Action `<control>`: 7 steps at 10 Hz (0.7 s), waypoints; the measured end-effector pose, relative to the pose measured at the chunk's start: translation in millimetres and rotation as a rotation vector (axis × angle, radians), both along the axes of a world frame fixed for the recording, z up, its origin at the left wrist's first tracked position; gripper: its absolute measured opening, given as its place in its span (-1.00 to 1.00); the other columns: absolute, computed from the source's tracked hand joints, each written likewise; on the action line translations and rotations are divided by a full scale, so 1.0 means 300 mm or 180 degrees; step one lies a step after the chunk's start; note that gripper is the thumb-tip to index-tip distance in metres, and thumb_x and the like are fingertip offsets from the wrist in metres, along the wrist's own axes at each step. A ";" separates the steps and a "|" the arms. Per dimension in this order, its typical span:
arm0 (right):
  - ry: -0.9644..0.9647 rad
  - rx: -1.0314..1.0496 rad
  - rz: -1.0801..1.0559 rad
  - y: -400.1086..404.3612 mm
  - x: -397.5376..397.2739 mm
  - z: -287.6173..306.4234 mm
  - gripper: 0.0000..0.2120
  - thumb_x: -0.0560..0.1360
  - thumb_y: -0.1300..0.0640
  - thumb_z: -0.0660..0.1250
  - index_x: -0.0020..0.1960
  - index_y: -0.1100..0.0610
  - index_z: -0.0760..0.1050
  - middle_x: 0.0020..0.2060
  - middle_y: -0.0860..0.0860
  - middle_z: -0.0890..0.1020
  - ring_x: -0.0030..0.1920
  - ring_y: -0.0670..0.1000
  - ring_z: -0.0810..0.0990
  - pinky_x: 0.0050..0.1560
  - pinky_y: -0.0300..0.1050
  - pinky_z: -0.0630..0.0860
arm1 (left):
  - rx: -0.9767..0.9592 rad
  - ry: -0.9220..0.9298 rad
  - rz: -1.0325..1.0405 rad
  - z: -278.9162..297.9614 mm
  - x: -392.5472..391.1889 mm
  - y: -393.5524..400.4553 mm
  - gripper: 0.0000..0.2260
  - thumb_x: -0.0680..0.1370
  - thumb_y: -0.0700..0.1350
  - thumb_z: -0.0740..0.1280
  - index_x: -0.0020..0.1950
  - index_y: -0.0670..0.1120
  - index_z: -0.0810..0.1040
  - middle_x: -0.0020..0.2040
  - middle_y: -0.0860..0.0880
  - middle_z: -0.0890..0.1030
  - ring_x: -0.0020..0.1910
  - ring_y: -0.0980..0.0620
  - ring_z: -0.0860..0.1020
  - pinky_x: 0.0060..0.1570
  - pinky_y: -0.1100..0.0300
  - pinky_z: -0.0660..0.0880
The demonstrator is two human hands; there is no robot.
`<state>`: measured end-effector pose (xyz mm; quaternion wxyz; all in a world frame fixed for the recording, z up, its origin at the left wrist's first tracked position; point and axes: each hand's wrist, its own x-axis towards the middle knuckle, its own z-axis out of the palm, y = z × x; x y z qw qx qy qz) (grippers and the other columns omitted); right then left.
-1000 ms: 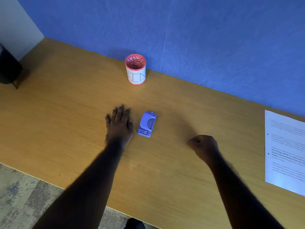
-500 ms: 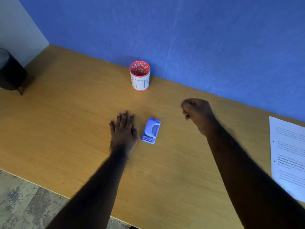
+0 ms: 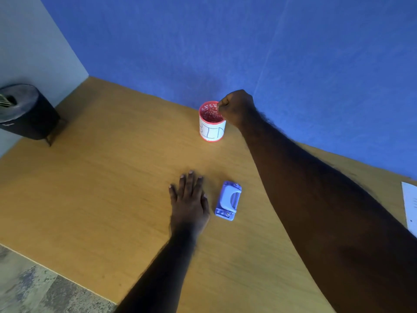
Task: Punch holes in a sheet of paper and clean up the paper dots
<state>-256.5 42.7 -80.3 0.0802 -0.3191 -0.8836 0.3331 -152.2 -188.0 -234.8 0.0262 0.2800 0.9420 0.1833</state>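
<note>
The right arm was extended diagonally across the wooden table (image 3: 101, 188), and the right hand (image 3: 237, 108) was positioned at the rim of the red cup (image 3: 212, 125), above its right edge. Its fingers were curled into a closed pinch; whether anything was held between them could not be determined. The left hand (image 3: 189, 202) lay flat, palm down, on the table with the fingers extended and close together, holding nothing. The blue hole punch (image 3: 228, 201) lay on the table just beside the left hand, on its right side, apart from both hands and well short of the cup. The sheet of paper (image 3: 409, 206) lay at the right edge of the view, partly cut off. The cup stood upright near the blue wall (image 3: 225, 53), wrapped in a white label with handwritten letters; its patterned red interior was visible, but any contents could not be made out. A dark container (image 3: 27, 111) stood at the left end of the table.
</note>
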 end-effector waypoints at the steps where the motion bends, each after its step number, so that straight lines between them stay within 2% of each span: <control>1: -0.0060 0.0074 0.0011 0.005 -0.011 0.001 -0.78 0.48 0.17 0.40 0.08 0.22 0.68 0.05 0.14 0.72 0.07 0.09 0.68 0.12 0.02 0.63 | -0.0042 -0.0051 0.0007 0.003 0.002 -0.001 -0.52 0.60 -0.06 0.17 0.53 -0.05 0.28 0.59 -0.11 0.18 0.59 -0.12 0.09 0.51 -0.25 0.03; 2: -0.0019 -0.0056 0.0082 0.009 -0.004 0.000 -0.76 0.50 0.20 0.40 0.14 0.21 0.67 0.12 0.13 0.71 0.12 0.08 0.67 0.16 -0.02 0.61 | -0.0051 -0.0073 0.0015 0.000 0.000 0.000 -0.52 0.60 -0.06 0.16 0.54 -0.04 0.27 0.60 -0.10 0.17 0.59 -0.12 0.08 0.52 -0.24 0.01; 3: 0.0093 -0.0141 0.0106 0.011 0.031 0.010 -0.77 0.53 0.23 0.34 0.15 0.20 0.66 0.13 0.11 0.70 0.10 0.07 0.66 0.11 -0.05 0.62 | -0.0092 -0.0049 -0.0029 -0.004 -0.001 -0.002 -0.52 0.59 -0.06 0.17 0.53 -0.05 0.28 0.59 -0.11 0.19 0.58 -0.13 0.11 0.51 -0.25 0.02; 4: 0.0204 -0.0202 0.0164 0.007 0.117 0.022 -0.78 0.52 0.21 0.32 0.10 0.19 0.68 0.05 0.11 0.72 -0.06 0.00 0.64 -0.06 -0.11 0.58 | -0.0015 -0.0148 -0.0017 -0.002 -0.008 -0.004 -0.52 0.58 -0.08 0.21 0.51 -0.06 0.33 0.58 -0.11 0.22 0.57 -0.15 0.14 0.50 -0.27 0.02; 5: 0.0139 -0.0066 0.0244 -0.008 0.255 0.041 -0.78 0.53 0.16 0.32 0.08 0.17 0.68 0.02 0.11 0.73 -0.01 0.05 0.66 0.05 -0.06 0.58 | -0.0062 -0.0494 -0.0053 0.032 -0.023 0.000 -0.51 0.59 -0.09 0.19 0.54 -0.02 0.27 0.61 -0.06 0.13 0.60 -0.11 0.04 0.51 -0.21 -0.07; 6: 0.0130 0.0102 0.0312 -0.028 0.438 0.057 -0.76 0.53 0.13 0.33 0.14 0.14 0.67 0.14 0.08 0.71 0.14 0.08 0.65 0.21 -0.05 0.54 | -0.0224 -0.0724 -0.0065 0.087 -0.043 -0.003 -0.49 0.62 -0.05 0.14 0.57 0.02 0.15 0.63 -0.02 0.04 0.60 -0.05 -0.03 0.53 -0.16 -0.06; 7: -0.0095 0.0327 0.0369 -0.068 0.640 0.064 -0.67 0.55 0.05 0.31 0.29 0.07 0.58 0.26 0.07 0.61 0.19 0.11 0.61 0.23 0.00 0.52 | -0.0250 -0.0694 0.0083 0.191 -0.023 -0.004 -0.50 0.63 -0.02 0.13 0.57 0.02 0.14 0.63 -0.02 0.04 0.60 -0.05 -0.03 0.52 -0.15 -0.03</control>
